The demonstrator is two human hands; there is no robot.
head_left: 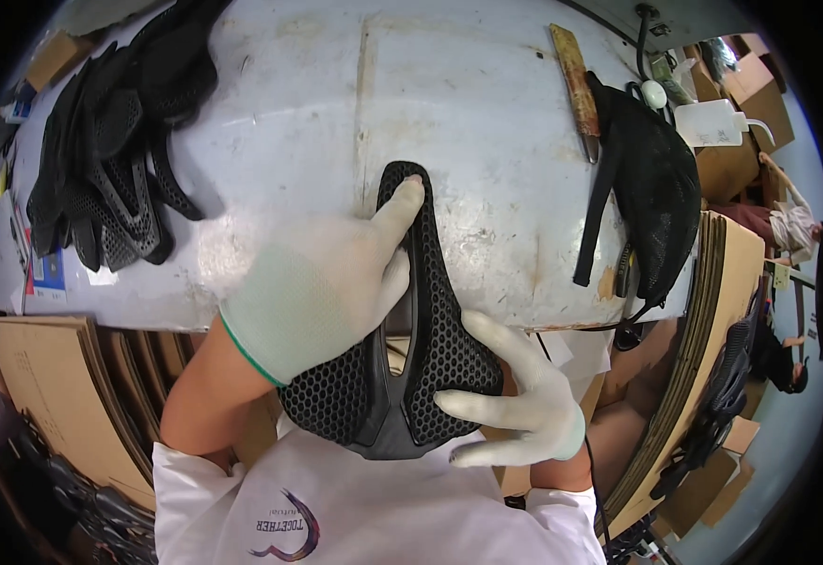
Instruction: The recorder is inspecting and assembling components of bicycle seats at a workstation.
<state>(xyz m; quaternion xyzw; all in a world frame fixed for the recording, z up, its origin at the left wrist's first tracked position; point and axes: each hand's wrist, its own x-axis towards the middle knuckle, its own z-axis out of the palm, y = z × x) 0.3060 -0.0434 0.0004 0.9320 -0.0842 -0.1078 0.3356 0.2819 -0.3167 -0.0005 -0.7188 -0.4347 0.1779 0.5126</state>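
Note:
A black bicycle saddle (449, 353) with honeycomb mesh padding and a long centre slot lies in front of me. Its narrow nose rests over the table, while the wide rear overhangs the front edge near my shirt. My left hand (336, 273), in a white knit glove with a green cuff, reaches across it. Its index finger stretches along the nose, and the others curl at the slot, gripping the saddle. On the saddle's right rear side, my gloved right hand (529, 400) has its fingers spread, with fingertips touching the padding and edge. The underside is hidden.
Several black saddles (115, 141) are heaped on the table (289, 85) at the far left. Toward the right lie a worn, taped knife-like tool (576, 89), a black mesh bag (656, 188) and a white squeeze bottle (710, 123). Flattened cardboard (58, 386) stands below the table.

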